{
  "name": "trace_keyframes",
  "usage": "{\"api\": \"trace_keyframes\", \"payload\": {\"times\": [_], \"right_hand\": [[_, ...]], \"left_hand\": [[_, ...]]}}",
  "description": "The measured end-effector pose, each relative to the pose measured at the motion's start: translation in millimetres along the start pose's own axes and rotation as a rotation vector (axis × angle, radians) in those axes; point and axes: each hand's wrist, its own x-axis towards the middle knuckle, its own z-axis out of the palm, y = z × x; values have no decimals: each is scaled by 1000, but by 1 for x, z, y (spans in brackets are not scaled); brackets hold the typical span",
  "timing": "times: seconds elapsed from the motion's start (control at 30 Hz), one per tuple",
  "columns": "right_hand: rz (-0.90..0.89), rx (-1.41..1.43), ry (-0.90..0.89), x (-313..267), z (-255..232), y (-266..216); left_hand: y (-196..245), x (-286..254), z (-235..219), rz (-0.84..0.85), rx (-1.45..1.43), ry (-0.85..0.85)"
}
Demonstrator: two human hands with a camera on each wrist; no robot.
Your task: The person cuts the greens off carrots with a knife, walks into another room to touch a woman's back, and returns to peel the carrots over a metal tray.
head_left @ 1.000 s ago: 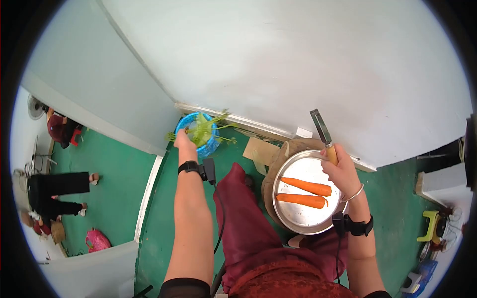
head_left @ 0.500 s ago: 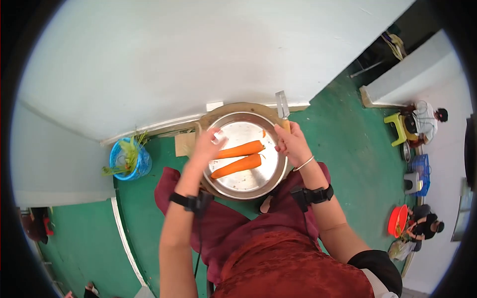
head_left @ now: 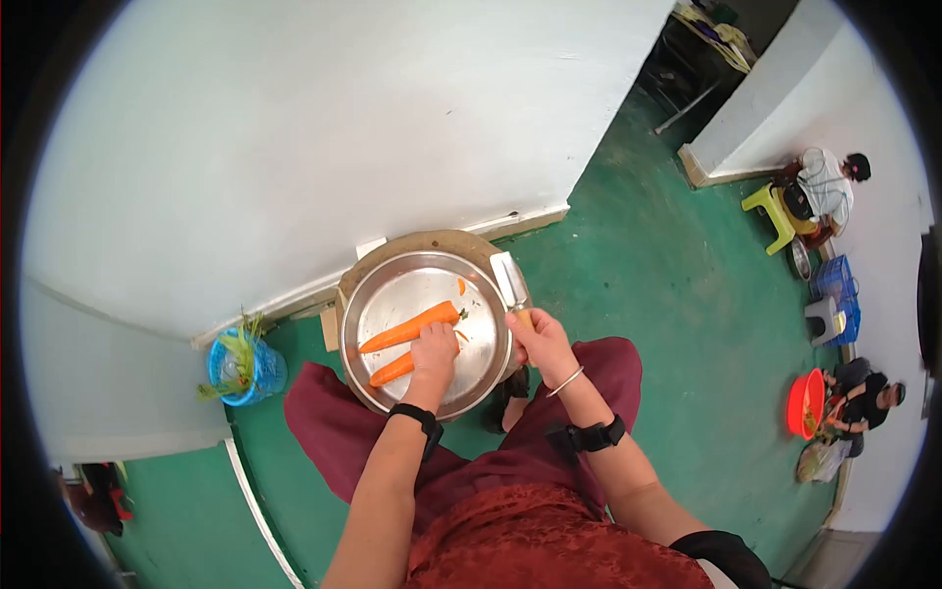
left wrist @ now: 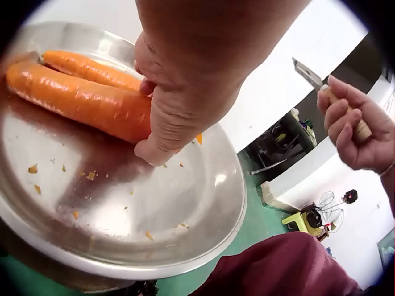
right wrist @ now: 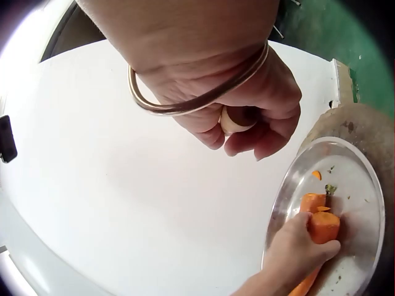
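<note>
Two orange carrots lie in a round steel pan; the upper carrot (head_left: 410, 328) lies beside the lower carrot (head_left: 392, 369). My left hand (head_left: 434, 358) grips the lower carrot near its thick end, thumb on one side and fingers on the other, as the left wrist view shows with the near carrot (left wrist: 80, 105). In my right hand (head_left: 542, 344) is the wooden handle of a peeler (head_left: 510, 281), its metal blade pointing up, over the pan's right rim (head_left: 498, 312). The right wrist view shows the handle's end (right wrist: 237, 120) inside curled fingers.
The pan stands on a round wooden block (head_left: 432, 240) by the white wall (head_left: 373, 118). A blue basket (head_left: 267, 371) with leafy greens is at the left. Far right are two seated people, a green stool (head_left: 769, 218) and a red basin (head_left: 807, 402). Carrot scraps dot the pan.
The left hand has come from the blue basket over to the pan and taken hold of a carrot. The right hand still holds the peeler. The head view has swung rightward.
</note>
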Motion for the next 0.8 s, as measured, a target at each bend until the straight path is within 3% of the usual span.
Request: {"api": "trace_keyframes", "payload": {"times": [0.1, 0.27, 0.4, 0.5, 0.6, 0.67, 0.73, 0.8], "right_hand": [[-49, -130, 4, 2, -6, 9], [-230, -487, 23, 14, -10, 26], [-332, -581, 12, 11, 5, 27], [-333, -563, -43, 4, 21, 30], [-137, -616, -184, -8, 36, 21], [-248, -634, -268, -5, 43, 43], [-365, -669, -331, -2, 51, 60], [-352, -794, -363, -4, 53, 65]], "left_hand": [[-3, -4, -31, -1, -115, -27], [-14, -23, -88, -131, -500, 213], [-22, -50, -89, -233, -731, 514], [-27, -69, -65, -353, -1070, 573], [-27, -89, -47, -536, -1342, 417], [-31, -99, -34, -602, -1527, 280], [-36, -103, -37, -666, -1942, 155], [-46, -107, -37, -676, -2351, 4]]}}
